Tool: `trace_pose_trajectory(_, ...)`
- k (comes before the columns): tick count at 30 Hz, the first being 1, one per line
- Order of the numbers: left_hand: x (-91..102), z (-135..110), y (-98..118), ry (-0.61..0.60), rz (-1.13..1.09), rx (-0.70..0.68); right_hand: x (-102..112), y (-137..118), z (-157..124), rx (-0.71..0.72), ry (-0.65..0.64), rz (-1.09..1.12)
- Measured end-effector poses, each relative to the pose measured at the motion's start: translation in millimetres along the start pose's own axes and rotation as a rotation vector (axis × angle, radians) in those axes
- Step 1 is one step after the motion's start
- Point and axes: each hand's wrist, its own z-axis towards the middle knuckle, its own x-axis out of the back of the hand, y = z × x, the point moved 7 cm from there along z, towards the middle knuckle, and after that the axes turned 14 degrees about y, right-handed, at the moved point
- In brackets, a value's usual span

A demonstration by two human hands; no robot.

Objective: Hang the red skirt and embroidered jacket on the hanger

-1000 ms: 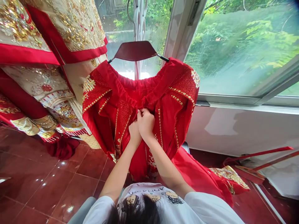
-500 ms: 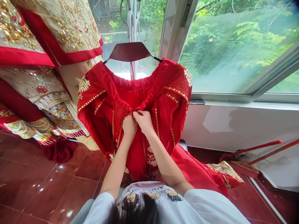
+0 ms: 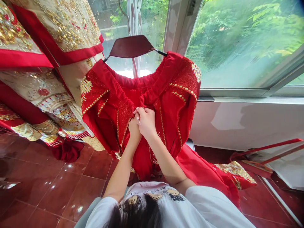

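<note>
A red garment (image 3: 173,104) with gold bead trim hangs from a dark wooden hanger (image 3: 131,47) in front of a window. Its lower part trails onto the floor at the right. My left hand (image 3: 134,126) and my right hand (image 3: 145,120) are pressed close together at the front waist edge of the garment, both with fingers pinched on the gathered red fabric. The left hand sits partly behind the right.
Cream and red embroidered garments (image 3: 47,47) hang at the left and reach the floor. A white wall (image 3: 249,123) runs under the window sill (image 3: 237,95). Red bars (image 3: 266,148) lie at the right. The floor (image 3: 47,190) is glossy dark red tile.
Both hands stayed on the waist edge, drew slightly apart, then came back together, the right now overlapping the left. The view shifted a little.
</note>
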Motion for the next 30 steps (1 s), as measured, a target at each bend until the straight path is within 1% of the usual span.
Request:
trace_pose_trajectory(4, -5.8, 0.6, -1.2, -0.080, -0.068, 0.035, -0.4, -4.6, 4.8, 0.163, -0.039, -0.097)
trace_pose_trajectory(7, -0.6, -4.7, -0.4, -0.096, -0.134, 0.020, 4.2, -10.3, 0.3, 0.298, -0.145, -0.344)
trace_pose_trajectory(8, 3.7, -9.2, 0.5, -0.106, -0.164, 0.003, 8.8, -14.3, -2.3, 0.362, -0.143, -0.437)
trace_pose_trajectory(9, 9.2, -14.9, 1.5, -0.122, -0.207, -0.015, 15.3, -20.3, -4.7, 0.439, -0.101, -0.516)
trace_pose_trajectory(11, 25.8, -26.6, 1.4, -0.124, -0.312, -0.011, 29.6, -34.7, -9.3, 0.601, 0.057, -0.616)
trace_pose_trajectory(12, 37.9, -30.3, -0.8, -0.072, -0.356, 0.017, 35.0, -39.9, -10.8, 0.661, 0.134, -0.648)
trace_pose_trajectory(13, 52.2, -31.9, -4.0, 0.023, -0.381, 0.051, 37.8, -42.4, -10.7, 0.698, 0.181, -0.677)
trace_pose_trajectory(14, 67.4, -32.0, -7.4, 0.149, -0.381, 0.083, 37.6, -42.3, -9.0, 0.714, 0.193, -0.705)
trace_pose_trajectory(15, 81.1, -31.2, -9.6, 0.279, -0.358, 0.100, 35.3, -40.3, -6.1, 0.717, 0.178, -0.730)
trace_pose_trajectory(16, 90.9, -29.4, -9.9, 0.379, -0.329, 0.101, 32.5, -37.7, -2.6, 0.716, 0.158, -0.752)
trace_pose_trajectory(17, 95.1, -26.1, -8.5, 0.430, -0.300, 0.091, 29.8, -35.4, 0.7, 0.717, 0.142, -0.771)
trace_pose_trajectory(18, 93.9, -21.6, -6.4, 0.432, -0.277, 0.078, 27.3, -33.6, 3.3, 0.724, 0.128, -0.786)
trace_pose_trajectory(20, 83.3, -12.5, -3.7, 0.375, -0.265, 0.068, 23.7, -31.8, 5.5, 0.750, 0.094, -0.789)
trace_pose_trajectory(23, 68.3, -6.5, -2.6, 0.338, -0.337, 0.050, 21.5, -29.8, 3.1, 0.757, -0.014, -0.729)
trace_pose_trajectory(25, 60.8, -8.8, -2.6, 0.324, -0.451, 0.027, 24.7, -27.8, 1.6, 0.725, -0.062, -0.697)
trace_pose_trajectory(27, 52.0, -15.8, -4.8, 0.287, -0.596, 0.029, 32.1, -25.8, 2.1, 0.682, -0.058, -0.703)
trace_pose_trajectory(28, 45.1, -20.8, -7.4, 0.241, -0.689, 0.062, 36.5, -24.9, 2.8, 0.661, -0.047, -0.711)
trace_pose_trajectory(30, 26.3, -33.8, -12.6, 0.090, -0.890, 0.174, 44.8, -22.1, 4.7, 0.601, -0.037, -0.710)
